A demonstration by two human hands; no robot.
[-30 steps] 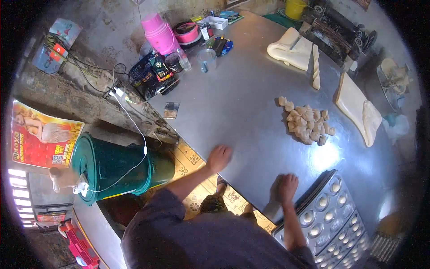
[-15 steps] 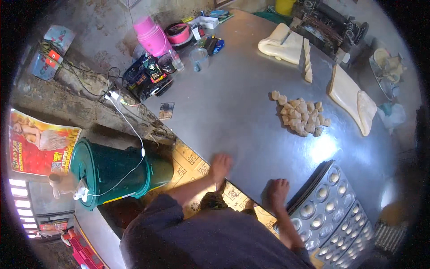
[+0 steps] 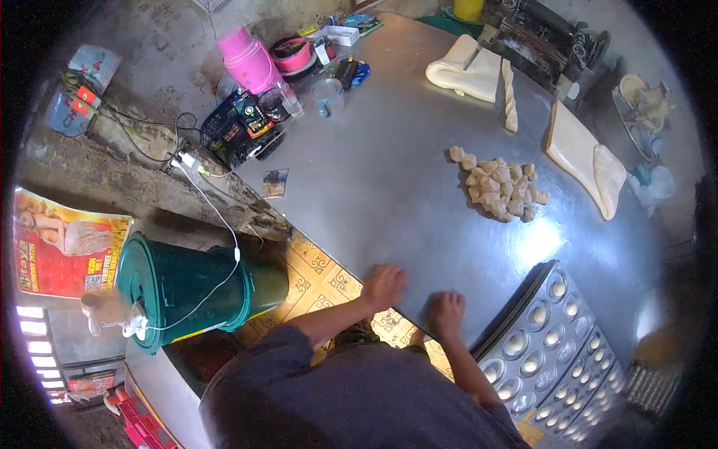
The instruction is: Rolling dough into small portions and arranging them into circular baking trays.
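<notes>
Steel-grey table (image 3: pixel 344 194): cut dough pieces (image 3: pixel 497 188) heaped right of centre, seemingly yet to be shaped.
Tray (image 3: pixel 534 298): lower right; many cups carry pale balls (image 3: pixel 538 316), some look bare.
Left hand (image 3: pixel 385 286): lower centre, fingers curled; whether it grasps anything, I can't tell.
Right hand (image 3: pixel 447 313): near it, also curled, palm hidden.

A white electrical cable (image 3: pixel 237 254) hangs across a green plastic lidded drum (image 3: pixel 191 280) beside a red-and-yellow paper poster (image 3: pixel 71 243), while a pink plastic jug (image 3: pixel 251 63) stands near a clear plastic cup (image 3: pixel 328 91) and a white rectangular box (image 3: pixel 341 35).
</notes>
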